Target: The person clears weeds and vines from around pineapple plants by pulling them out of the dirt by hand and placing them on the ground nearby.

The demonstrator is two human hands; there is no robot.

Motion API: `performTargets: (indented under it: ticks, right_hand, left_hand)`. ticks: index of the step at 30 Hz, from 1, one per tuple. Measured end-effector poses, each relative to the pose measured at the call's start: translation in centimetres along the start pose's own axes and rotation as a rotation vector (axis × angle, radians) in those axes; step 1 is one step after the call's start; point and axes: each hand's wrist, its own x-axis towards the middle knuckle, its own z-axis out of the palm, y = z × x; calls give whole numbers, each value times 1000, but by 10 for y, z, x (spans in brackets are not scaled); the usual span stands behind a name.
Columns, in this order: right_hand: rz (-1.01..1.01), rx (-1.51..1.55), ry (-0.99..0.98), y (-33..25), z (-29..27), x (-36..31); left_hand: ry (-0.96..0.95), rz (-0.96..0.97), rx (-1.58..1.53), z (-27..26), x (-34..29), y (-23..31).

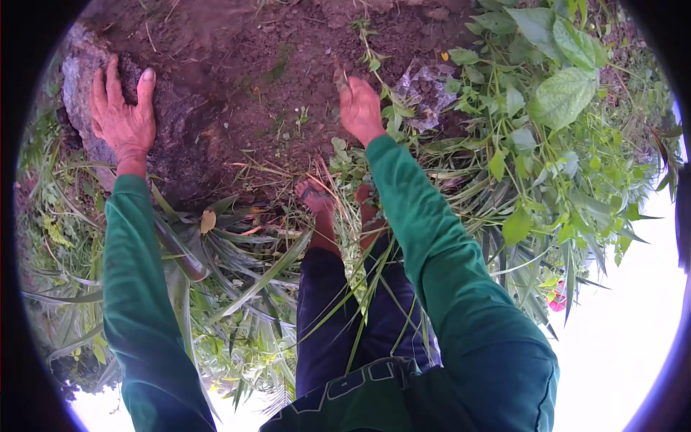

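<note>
My left hand [124,119] lies on a large grey-brown rock [176,133] at the left, its fingers spread and thumb apart. My right hand [360,109] is low over the dark soil [281,57] to the right of the middle. Its fingers are curled, and a narrow, mud-coloured piece sticks out at the fingertips; I cannot tell what it is. Just right of these fingers, a thin green leafy stem [376,63] trails down across the soil. A crumpled clear plastic wrapper [426,92], dirty with mud, lies to the right of that hand.
Leafy bushes [565,93] crowd the right side. Long strap-like leaves [248,284] spread around my legs, with a dry brown leaf [208,221] among them. My feet [314,196] stand in grass at the edge of the soil. Something red [557,297] shows through the foliage.
</note>
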Motion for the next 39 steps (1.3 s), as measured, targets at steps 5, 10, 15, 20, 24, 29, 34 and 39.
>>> performTargets:
  ticks: [5, 10, 15, 20, 24, 29, 34, 39]
  right_hand:
    - [531, -896, -616, 138, -81, -110]
    - [504, -950, -1007, 173, -130, -165]
    - [108, -612, 292, 196, -92, -77]
    - [614, -302, -54, 189, -40, -65]
    - [567, 93, 176, 196, -45, -78]
    - [687, 358, 533, 255, -123, -95]
    - [983, -741, -982, 269, -197, -155]
    - [252, -810, -270, 131, -128, -112]
  left_hand:
    - [-26, -5, -50, 6, 3, 11]
    - [-41, -6, -41, 0, -1, 6]
    - [-27, 3, -70, 9, 9, 25]
    - [-13, 40, 18, 0, 5, 15]
    - [-33, 16, -67, 3, 4, 12]
    - [-32, -11, -71, 8, 4, 15]
    - [-15, 39, 32, -1, 4, 13]
    - [-22, 39, 55, -1, 0, 7]
